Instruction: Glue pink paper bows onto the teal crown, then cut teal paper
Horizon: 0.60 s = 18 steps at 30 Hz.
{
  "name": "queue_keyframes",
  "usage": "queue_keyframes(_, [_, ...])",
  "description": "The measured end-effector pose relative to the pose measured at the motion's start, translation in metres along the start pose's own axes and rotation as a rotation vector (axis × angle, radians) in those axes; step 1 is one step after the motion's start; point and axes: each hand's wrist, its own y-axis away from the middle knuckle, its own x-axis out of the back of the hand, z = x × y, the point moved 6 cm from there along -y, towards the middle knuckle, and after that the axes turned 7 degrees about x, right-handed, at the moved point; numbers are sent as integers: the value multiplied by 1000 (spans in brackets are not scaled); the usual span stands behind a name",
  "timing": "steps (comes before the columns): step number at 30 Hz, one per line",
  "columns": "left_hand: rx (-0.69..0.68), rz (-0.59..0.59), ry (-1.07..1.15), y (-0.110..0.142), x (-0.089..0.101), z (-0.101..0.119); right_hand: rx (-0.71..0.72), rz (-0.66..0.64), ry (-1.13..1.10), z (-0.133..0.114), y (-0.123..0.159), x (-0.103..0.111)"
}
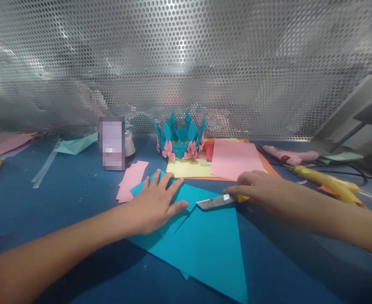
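A sheet of blue paper lies at an angle on the dark blue table. Spread flat over its upper left part is my left hand, fingers apart. My right hand is closed around a utility knife, with a bit of yellow handle showing below the fingers. The long silver blade points left over the paper, toward my left thumb. Whether the blade tip touches the sheet I cannot tell. Beyond the sheet stands a blue paper crown with pink paper bows around its base.
Pink strips lie left of the blue sheet. Behind it are pink paper and yellow paper. A phone stands upright beside a white spool. At right lie a yellow glue gun and a pink glue gun with cords.
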Motion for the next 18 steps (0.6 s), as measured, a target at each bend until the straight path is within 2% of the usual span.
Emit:
queue_keyframes(4, [66,-74,-8,2,1,2,17,36,0,2,2,-1])
queue_keyframes(10, [66,-58,1,2,5,3,62,101,1,3,3,-2])
queue_keyframes(16, [62,-62,-2,2,7,5,43,22,10,-9,2,-6])
queue_keyframes(18, [60,-64,-13,1,7,6,41,41,9,-12,4,-6])
